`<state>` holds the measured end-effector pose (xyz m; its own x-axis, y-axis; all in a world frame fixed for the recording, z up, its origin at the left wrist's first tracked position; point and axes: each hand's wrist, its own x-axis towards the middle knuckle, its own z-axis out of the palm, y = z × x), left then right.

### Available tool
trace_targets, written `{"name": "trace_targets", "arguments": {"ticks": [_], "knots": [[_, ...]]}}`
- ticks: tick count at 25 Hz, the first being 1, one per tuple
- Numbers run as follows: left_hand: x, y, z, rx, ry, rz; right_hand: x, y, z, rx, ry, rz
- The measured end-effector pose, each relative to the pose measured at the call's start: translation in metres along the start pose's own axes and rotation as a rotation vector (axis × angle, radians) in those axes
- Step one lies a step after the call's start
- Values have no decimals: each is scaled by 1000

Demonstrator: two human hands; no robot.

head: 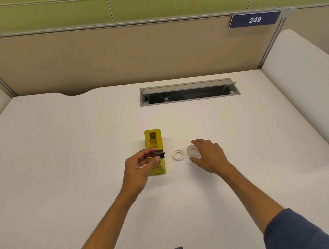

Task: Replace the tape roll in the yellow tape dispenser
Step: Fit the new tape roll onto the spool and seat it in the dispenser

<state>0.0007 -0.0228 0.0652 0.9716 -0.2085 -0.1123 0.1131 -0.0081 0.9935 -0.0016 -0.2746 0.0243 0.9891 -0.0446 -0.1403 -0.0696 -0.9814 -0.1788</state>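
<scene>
The yellow tape dispenser point(153, 143) lies lengthwise on the white desk point(62, 154), its roll bay showing no roll. My left hand point(139, 165) hovers over the dispenser's near end, pinching a small black spindle point(160, 154). To the right lie two white tape rolls: one point(178, 155) flat and free on the desk, the other point(192, 150) under the spread fingers of my right hand point(209, 156), which curves around it. Whether the fingers touch that roll is unclear.
An open grey cable hatch point(189, 92) is set into the desk behind the dispenser. Beige partition walls close off the back, and white padded side panels point(304, 82) flank the desk.
</scene>
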Motion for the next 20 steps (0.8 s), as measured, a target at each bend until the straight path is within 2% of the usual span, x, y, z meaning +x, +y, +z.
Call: {"name": "trace_targets", "arguments": {"ticks": [4,10,15,18,20], "knots": [[-1,0,1,17,12,-1,7,3,11,-26,5,4],[-1,-1,0,30,14,-10,6,4,16,195,73,69],[-2,-1,0,41,18,-8,-6,-6,1,747,220,124],[-2,0,1,48,13,0,-18,-18,-15,1056,210,130],[-2,2,2,42,1,11,-25,-25,-26,1162,161,93]]}}
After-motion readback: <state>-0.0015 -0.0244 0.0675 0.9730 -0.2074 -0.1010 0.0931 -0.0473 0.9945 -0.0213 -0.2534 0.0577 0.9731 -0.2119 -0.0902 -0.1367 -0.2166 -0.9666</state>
